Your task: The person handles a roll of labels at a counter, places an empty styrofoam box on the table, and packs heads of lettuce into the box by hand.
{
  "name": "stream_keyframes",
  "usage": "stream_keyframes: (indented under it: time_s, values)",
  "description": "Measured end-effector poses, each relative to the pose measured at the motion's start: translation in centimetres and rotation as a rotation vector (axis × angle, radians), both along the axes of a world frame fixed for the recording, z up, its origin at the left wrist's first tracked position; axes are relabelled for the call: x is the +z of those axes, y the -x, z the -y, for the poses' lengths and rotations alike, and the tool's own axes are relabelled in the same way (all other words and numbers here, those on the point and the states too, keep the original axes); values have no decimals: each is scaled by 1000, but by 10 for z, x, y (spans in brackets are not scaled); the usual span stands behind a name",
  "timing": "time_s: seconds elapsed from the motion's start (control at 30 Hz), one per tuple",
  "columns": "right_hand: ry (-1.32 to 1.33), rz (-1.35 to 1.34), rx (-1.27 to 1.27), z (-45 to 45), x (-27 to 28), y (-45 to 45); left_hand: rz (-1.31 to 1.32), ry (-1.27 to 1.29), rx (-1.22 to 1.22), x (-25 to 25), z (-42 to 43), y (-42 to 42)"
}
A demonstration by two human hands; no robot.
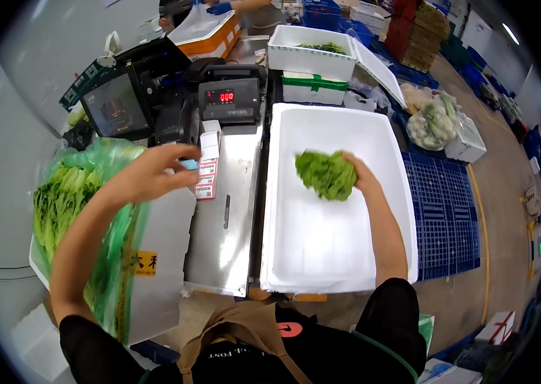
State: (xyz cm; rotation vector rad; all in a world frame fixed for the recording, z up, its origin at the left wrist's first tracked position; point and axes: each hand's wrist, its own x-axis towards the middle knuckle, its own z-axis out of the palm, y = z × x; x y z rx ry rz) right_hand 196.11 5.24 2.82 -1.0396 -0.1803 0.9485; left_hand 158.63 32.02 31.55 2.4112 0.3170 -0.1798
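Note:
My right hand (pixel 361 173) grips a small head of leafy green lettuce (pixel 326 175) at one end, above the white foam box (pixel 397 256). To the left, my left hand (pixel 163 171) hovers with curved fingers and the thumb apart. Just by its fingertips shows a small light-blue piece (pixel 188 164), and I see no firm hold on it. Beside that hand lies a strip of red-edged barcode labels (pixel 206 180) on the metal surface (pixel 235 217). Under my left arm, a green plastic bag (pixel 123 224) holds long leafy greens (pixel 59 201).
A scale display (pixel 231 100) reads 0.00, near a dark touchscreen (pixel 116 105). Behind the box stand stacked foam boxes (pixel 309 61). A blue pallet (pixel 443 214) and bagged white vegetables (pixel 433 125) are at the right. A blue-gloved hand (pixel 219 8) of another person shows at the top.

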Motion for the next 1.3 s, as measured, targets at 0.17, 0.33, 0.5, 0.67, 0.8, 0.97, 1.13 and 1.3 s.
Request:
stream_keyframes:
  time_s: [0.17, 0.33, 0.5, 0.67, 0.8, 0.97, 1.13, 1.3]
  values:
    - [515, 95, 310, -52, -75, -25, 143, 145, 410, 9, 1, 72]
    - [775, 336, 187, -142, -126, -55, 292, 50, 709, 9, 14, 131]
    - [1075, 838, 137, -185, -181, -34, 396, -226, 1089, -13, 11, 196]
    - [1029, 1199, -101, -193, -204, -1, 521, -518, 1388, -50, -1, 309]
    - [1160, 1153, 80, -189, -209, -28, 368, -756, 1387, -50, -14, 333]
    - [1073, 1502, -72, -211, -129, -62, 204, -836, 1216, -50, -56, 379]
    - [45, 1685, -138, -238, 132, 93, 104, -850, 1146, -66, -99, 419]
    - [-613, 2025, 127, -256, 276, 327, 91, -608, 989, -60, -116, 397]
